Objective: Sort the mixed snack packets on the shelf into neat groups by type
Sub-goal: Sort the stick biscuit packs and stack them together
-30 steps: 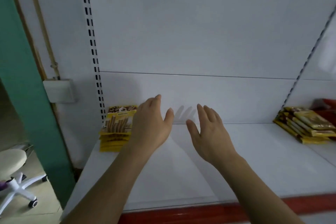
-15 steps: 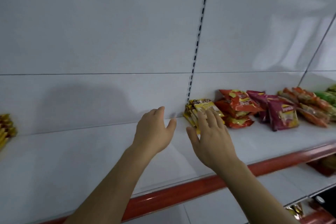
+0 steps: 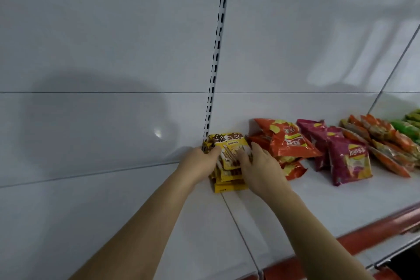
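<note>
1. A shop aisle: a white metal display shelf (image 3: 318,207) with a red front edge strip (image 3: 372,229), the kind used in small grocery stores.
2. A slotted upright rail (image 3: 216,57) runs up the white back panel (image 3: 102,29), for hanging shelves at different heights.
3. Retail snack goods lie in groups: yellow packets (image 3: 229,161), orange crisp bags (image 3: 288,141), purple crisp bags (image 3: 347,161).
</note>
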A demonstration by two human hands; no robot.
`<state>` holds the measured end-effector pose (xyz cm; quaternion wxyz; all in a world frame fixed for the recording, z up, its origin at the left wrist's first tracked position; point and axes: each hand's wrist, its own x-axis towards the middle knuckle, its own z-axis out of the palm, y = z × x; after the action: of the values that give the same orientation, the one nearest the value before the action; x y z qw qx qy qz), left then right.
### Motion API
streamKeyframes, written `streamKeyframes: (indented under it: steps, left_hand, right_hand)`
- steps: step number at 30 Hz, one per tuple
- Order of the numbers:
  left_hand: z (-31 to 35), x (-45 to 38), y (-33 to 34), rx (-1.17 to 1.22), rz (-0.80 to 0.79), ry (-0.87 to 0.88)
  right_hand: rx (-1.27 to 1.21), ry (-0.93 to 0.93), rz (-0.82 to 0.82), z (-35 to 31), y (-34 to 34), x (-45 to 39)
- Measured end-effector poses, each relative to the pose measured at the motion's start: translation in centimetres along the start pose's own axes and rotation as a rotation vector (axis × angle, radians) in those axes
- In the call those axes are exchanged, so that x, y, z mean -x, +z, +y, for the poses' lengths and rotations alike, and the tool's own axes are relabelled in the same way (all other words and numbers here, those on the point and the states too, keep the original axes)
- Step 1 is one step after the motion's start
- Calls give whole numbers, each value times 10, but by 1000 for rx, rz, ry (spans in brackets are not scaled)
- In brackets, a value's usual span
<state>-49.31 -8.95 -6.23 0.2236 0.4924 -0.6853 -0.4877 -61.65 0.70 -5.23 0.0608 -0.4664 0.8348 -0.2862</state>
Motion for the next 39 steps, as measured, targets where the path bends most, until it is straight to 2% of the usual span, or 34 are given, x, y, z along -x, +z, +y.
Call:
streamKeyframes:
  steps: [3, 8, 14, 16, 18, 19, 22, 24, 27, 30, 35, 39]
  left_hand:
    - [3, -12, 10, 106, 43, -78]
    - [6, -13, 18, 241, 57, -217]
    - [4, 9, 24, 365, 79, -166]
    - [6, 15, 30, 198, 192, -132]
    - [8, 20, 35, -111, 351, -101]
    - [9, 22, 37, -221, 382, -84]
    - [6, 26, 38, -355, 440, -34]
    - [5, 32, 38, -353, 508, 39]
    - [8, 42, 32, -162, 584, 205]
    - [13, 52, 23, 38, 567, 273]
    - [1, 49, 7, 260, 461, 207]
    - [-18, 46, 1, 540, 452, 131]
  right_hand:
    - [-164, 63, -73, 11, 6, -17]
    - [-325, -3, -146, 28, 3, -30]
    - [-684, 58, -303, 37, -6, -29]
    - [-591, -13, -241, 38, -4, -24]
    - [-409, -102, -148, 36, -3, -18]
    - [-319, -148, -103, 34, -3, -15]
    - [-128, -243, 3, 29, -3, -8]
    - [-107, -281, 64, 27, -4, -6]
    - [-316, -323, 103, 23, -7, -4]
    - [-465, -368, 118, 18, -8, 0]
    - [-419, -430, 146, 18, -8, -6]
    - [-298, -290, 131, 26, -2, -10]
